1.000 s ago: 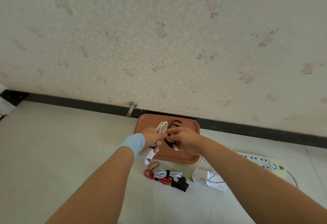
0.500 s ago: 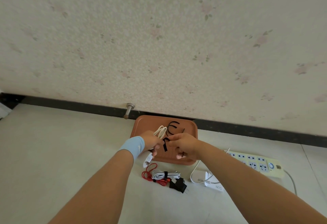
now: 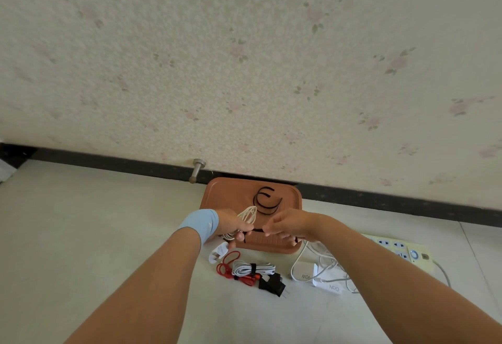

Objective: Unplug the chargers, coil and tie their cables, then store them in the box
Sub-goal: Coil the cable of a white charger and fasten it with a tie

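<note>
Terracotta-brown box (image 3: 228, 197) sits on the pale floor (image 3: 95, 235) against the dark baseboard (image 3: 122, 158), with loose black straps (image 3: 267, 199) curled inside it. Over its near edge the left hand (image 3: 233, 225), in a light-blue wristband (image 3: 201, 224), is closed round a coiled cream cable (image 3: 248, 214) whose loops stand up above the fist. The cable's white plug (image 3: 218, 252) dangles just in front of the box's near left corner. The right hand (image 3: 289, 225) pinches one end of a black tie (image 3: 255, 231) stretched flat between the two hands. In front of the box lie a red cable (image 3: 229, 263), a white cable bundle (image 3: 251, 269) already strapped, and a black charger (image 3: 273, 285). To the box's right front are two white chargers (image 3: 304, 274) with loose cord, and beyond them a power strip (image 3: 402, 250).
</note>
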